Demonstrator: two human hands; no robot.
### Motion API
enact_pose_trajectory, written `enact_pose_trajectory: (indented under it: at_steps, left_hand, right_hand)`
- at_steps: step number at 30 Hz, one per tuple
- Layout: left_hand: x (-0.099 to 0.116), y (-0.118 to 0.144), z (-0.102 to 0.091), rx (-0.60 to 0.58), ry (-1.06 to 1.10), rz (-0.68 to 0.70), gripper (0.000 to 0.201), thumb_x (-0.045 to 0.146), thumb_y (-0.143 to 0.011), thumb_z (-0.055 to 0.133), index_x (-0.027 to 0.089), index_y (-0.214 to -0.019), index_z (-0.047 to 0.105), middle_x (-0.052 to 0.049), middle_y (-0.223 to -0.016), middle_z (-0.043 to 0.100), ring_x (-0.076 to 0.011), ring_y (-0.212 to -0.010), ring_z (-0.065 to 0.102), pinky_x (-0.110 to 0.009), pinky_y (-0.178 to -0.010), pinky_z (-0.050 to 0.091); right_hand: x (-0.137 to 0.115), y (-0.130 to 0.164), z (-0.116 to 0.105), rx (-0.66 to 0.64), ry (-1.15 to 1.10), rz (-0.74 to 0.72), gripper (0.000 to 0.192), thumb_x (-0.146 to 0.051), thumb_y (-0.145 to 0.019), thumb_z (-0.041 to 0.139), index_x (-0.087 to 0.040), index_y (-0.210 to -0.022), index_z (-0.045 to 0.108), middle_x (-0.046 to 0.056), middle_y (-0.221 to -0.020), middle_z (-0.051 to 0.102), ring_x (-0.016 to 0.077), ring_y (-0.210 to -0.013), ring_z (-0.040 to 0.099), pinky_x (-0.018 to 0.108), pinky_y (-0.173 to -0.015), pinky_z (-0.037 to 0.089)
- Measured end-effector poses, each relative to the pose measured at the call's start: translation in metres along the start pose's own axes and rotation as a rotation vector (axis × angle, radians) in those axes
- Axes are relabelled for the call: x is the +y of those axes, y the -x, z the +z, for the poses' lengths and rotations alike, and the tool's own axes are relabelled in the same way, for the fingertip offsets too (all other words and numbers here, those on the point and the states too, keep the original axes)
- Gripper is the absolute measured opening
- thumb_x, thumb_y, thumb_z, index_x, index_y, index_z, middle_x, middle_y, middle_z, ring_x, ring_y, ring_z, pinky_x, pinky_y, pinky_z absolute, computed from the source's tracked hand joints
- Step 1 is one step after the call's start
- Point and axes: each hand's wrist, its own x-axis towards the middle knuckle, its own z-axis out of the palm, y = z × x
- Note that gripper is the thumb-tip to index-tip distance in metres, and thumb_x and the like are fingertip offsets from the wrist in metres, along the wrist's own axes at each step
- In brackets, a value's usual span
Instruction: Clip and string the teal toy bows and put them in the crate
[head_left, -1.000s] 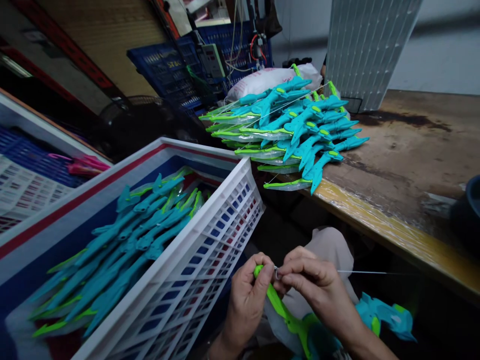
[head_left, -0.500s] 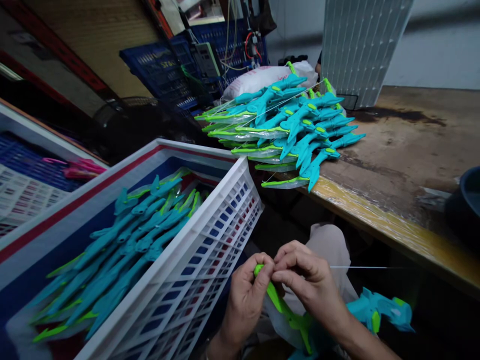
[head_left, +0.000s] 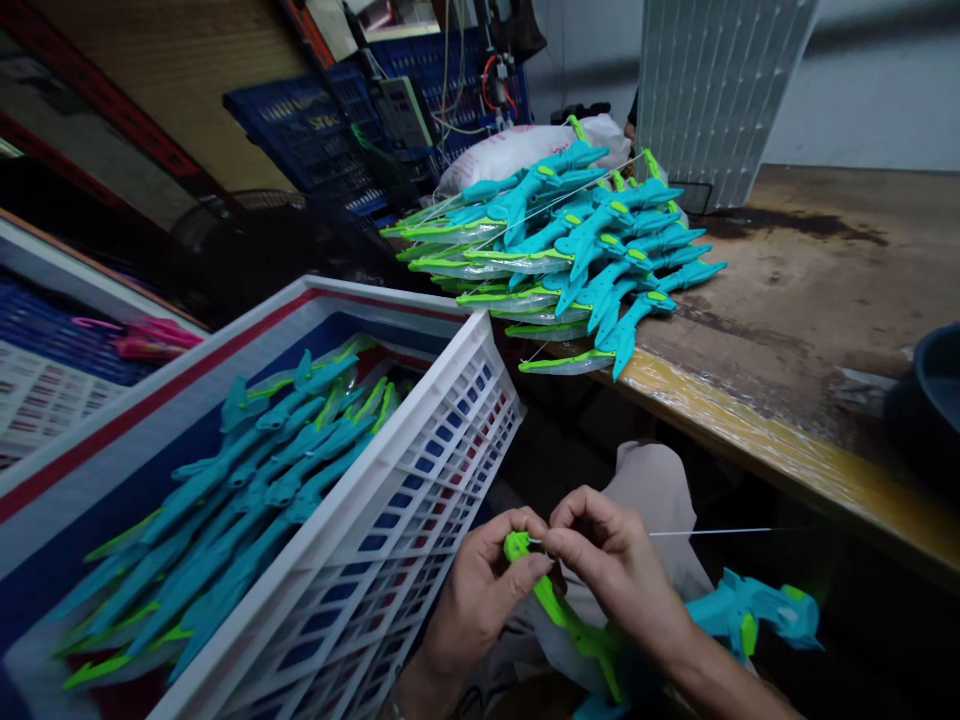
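At 9 o'clock we see a white crate (head_left: 420, 470) filled with teal toy bows. Low at 6 o'clock, our left hand (head_left: 480, 600) pinches the green tip of a toy bow (head_left: 559, 610) on our lap. Touching it, our right hand (head_left: 611, 565) pinches a thin white string (head_left: 712, 532) running toward 3 o'clock. At 12 o'clock, 1 stack of finished bows (head_left: 562, 250) lies on the wooden bench (head_left: 810, 330).
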Motion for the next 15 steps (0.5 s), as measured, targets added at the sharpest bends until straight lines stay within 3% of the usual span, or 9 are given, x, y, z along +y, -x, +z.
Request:
enact_pose_trajectory:
  at_steps: [3, 6, 11, 15]
  left_hand:
    - [0.004, 0.000, 0.004, 0.095, -0.122, -0.028, 0.019, 0.034, -0.091, 0.077, 0.019, -0.087, 0.066, 0.000, -0.073, 0.070, -0.0162, -0.065, 0.067, -0.024, -0.064, 0.049]
    - [0.005, 0.001, 0.007, 0.110, -0.182, -0.022, 0.023, 0.038, -0.095, 0.072, 0.019, -0.084, 0.065, 0.000, -0.070, 0.069, -0.0168, -0.064, 0.066, -0.026, -0.066, 0.050]
    - [0.000, -0.001, 0.007, 0.141, -0.119, 0.025, 0.025, 0.042, -0.098, 0.069, 0.019, -0.088, 0.065, 0.001, -0.079, 0.061, -0.0129, -0.070, 0.055, -0.024, -0.066, 0.042]
    - [0.000, -0.004, 0.009, 0.120, -0.054, 0.038, 0.027, 0.041, -0.096, 0.070, 0.019, -0.082, 0.064, 0.001, -0.079, 0.054, -0.0134, -0.074, 0.047, -0.025, -0.068, 0.038]
  right_hand:
    - [-0.006, -0.005, 0.000, -0.036, -0.074, 0.056, 0.052, -0.063, -0.081, 0.082, -0.019, -0.075, 0.055, -0.007, -0.055, 0.047, 0.0074, -0.048, 0.044, 0.020, -0.049, 0.038]
    - [-0.007, -0.003, -0.003, -0.052, -0.077, 0.048, 0.047, -0.060, -0.087, 0.076, -0.018, -0.075, 0.058, -0.006, -0.054, 0.048, 0.0082, -0.049, 0.045, 0.021, -0.051, 0.041]
    - [0.001, 0.009, -0.009, 0.070, 0.230, -0.196, 0.022, -0.035, -0.094, 0.071, -0.017, -0.082, 0.069, 0.001, -0.077, 0.063, 0.0119, -0.069, 0.060, 0.021, -0.061, 0.047]
    - [0.002, 0.014, -0.010, 0.113, 0.421, -0.388, 0.020, -0.021, -0.100, 0.063, -0.018, -0.081, 0.065, 0.000, -0.078, 0.061, 0.0112, -0.072, 0.060, 0.020, -0.063, 0.048]
